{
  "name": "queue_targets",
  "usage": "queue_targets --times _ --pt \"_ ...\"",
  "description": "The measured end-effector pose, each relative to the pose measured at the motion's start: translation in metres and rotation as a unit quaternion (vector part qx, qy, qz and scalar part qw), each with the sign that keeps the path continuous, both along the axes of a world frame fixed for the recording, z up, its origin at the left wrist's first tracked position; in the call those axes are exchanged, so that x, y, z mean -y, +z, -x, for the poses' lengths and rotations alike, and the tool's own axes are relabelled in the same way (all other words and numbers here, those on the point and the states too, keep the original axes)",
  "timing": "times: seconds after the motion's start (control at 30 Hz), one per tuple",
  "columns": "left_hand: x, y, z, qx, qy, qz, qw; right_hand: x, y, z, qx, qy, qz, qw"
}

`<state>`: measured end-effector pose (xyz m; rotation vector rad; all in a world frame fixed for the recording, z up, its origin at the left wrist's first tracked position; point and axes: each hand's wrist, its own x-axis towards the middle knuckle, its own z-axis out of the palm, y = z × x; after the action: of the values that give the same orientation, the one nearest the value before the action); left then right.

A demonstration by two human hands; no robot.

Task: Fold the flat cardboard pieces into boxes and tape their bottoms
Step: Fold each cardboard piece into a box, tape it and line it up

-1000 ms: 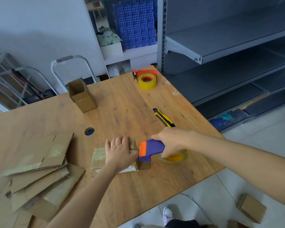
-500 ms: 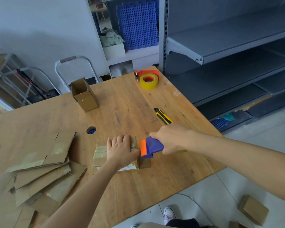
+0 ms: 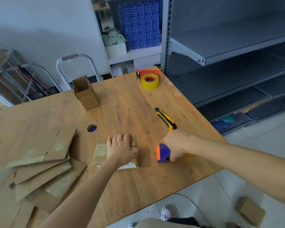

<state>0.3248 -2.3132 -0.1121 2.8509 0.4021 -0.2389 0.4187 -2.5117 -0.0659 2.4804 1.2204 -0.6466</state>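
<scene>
Head camera, looking down on a wooden table: the left hand lies flat, fingers straight and together, pressing on a small cardboard box that rests on its side near the table's front edge, with one brown flap sticking out to the right. The right hand is curled around a blue and orange tape dispenser, held just beside that flap and not touching it; a bit of yellow tape roll shows behind the hand. To the left, a fanned stack of flat cardboard pieces covers the table's near corner. Farther back a folded box stands upright with its top open. A yellow utility knife lies just beyond the right hand, and a second tape roll sits at the far corner. Another box lies on the floor at lower right.
</scene>
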Motion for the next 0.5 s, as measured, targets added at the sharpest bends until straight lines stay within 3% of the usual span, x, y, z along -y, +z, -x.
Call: queue_targets --times 0.23,0.4,0.5 --pt "-0.001 -0.003 -0.005 -0.001 0.001 -0.007 1.0 0.041 -0.009 -0.022 0.027 -0.082 -0.129 0.988" --pt "-0.004 -0.002 -0.005 0.0 -0.003 0.014 1.0 0.036 -0.031 -0.017 -0.062 -0.197 -0.232 0.95" --pt "-0.007 0.0 -0.004 -0.011 -0.007 0.029 0.999 0.032 -0.043 0.0 0.0 -0.189 -0.229 0.955"
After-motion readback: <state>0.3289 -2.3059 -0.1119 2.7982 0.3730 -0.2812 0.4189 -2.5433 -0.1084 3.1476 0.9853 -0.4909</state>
